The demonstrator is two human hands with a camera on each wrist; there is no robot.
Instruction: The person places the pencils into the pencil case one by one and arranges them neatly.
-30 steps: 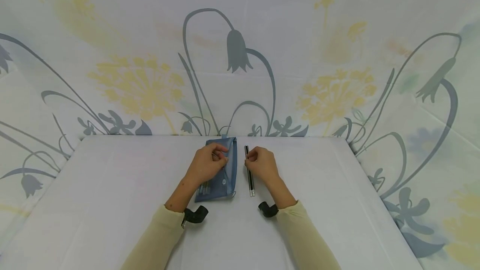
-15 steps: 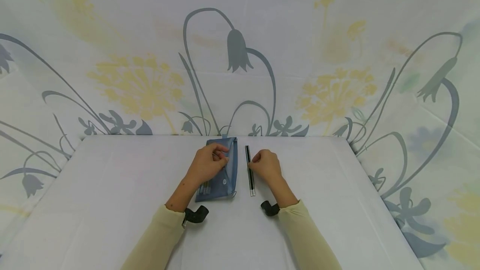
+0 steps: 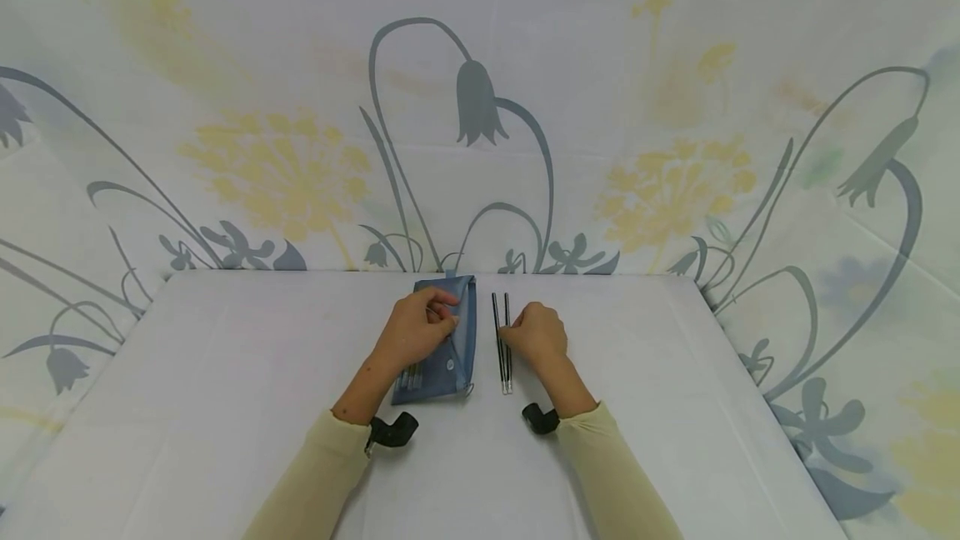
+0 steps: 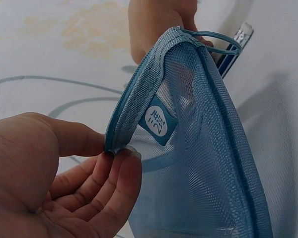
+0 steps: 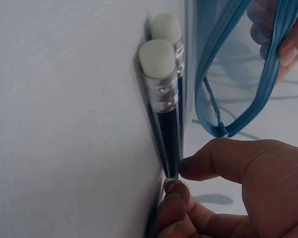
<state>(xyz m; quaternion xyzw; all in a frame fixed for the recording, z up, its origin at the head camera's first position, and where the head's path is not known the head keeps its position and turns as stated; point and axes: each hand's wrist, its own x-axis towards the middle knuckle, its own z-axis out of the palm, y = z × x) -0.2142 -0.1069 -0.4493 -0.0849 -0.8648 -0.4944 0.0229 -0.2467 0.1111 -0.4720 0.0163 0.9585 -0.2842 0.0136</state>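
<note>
A blue mesh zip pencil pouch [image 3: 463, 348] stands partly open left of centre, with several pencils [image 3: 410, 377] inside. My left hand [image 3: 416, 325] pinches the zipped edge of its opening between thumb and fingers; a tag [image 4: 159, 120] shows inside the mesh. To the right of the pouch, two dark pencils with white erasers lie side by side on the table, eraser ends towards me. My right hand [image 3: 538, 337] pinches the right-hand pencil [image 5: 168, 136] around its middle. The left-hand pencil [image 3: 497, 319] lies just beside it, apart at the far end.
A white cloth covers the table [image 3: 247, 407], and a flower-printed cloth backdrop [image 3: 300, 107] rises behind its far edge. Black wrist cameras sit at the left cuff [image 3: 393, 430] and the right cuff [image 3: 540, 419]. A cord loop [image 4: 221, 43] hangs from the pouch's corner.
The two pencils lay together before; now the right-hand one stands apart at its far end. My right hand has shifted slightly right. The left hand and pouch have stayed put.
</note>
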